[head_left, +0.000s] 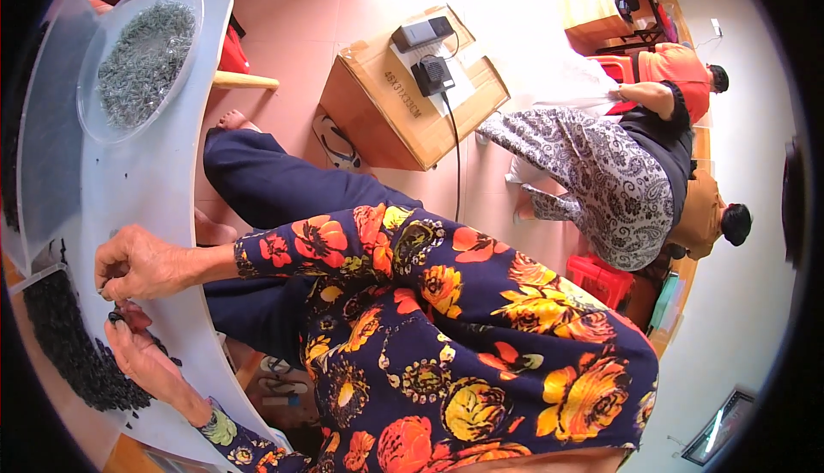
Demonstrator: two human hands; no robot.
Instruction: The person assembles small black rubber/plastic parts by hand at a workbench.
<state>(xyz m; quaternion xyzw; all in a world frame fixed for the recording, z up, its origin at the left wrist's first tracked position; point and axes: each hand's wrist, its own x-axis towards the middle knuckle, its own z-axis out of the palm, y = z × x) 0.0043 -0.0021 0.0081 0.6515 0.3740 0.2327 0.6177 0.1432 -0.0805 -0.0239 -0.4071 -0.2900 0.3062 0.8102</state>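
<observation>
Over a white table (184, 215), my right hand (146, 263), the upper one in the picture, pinches its fingertips together. What it holds is too small to make out. Just below it, my left hand (146, 357) grips a small black part (114, 318) between thumb and fingers. The two sets of fingertips almost meet. Beside my left hand spreads a pile of small black parts (73, 353). A round clear plastic tray (193, 39) stands on the table past my right hand, filled with small silvery metal pieces (148, 61).
A translucent plastic bin (56, 138) stands along the table's far side. On the floor is a cardboard box (369, 112) bearing a black adapter (432, 75) with a cable. Other people (601, 181) sit further off, near red plastic stools (601, 280).
</observation>
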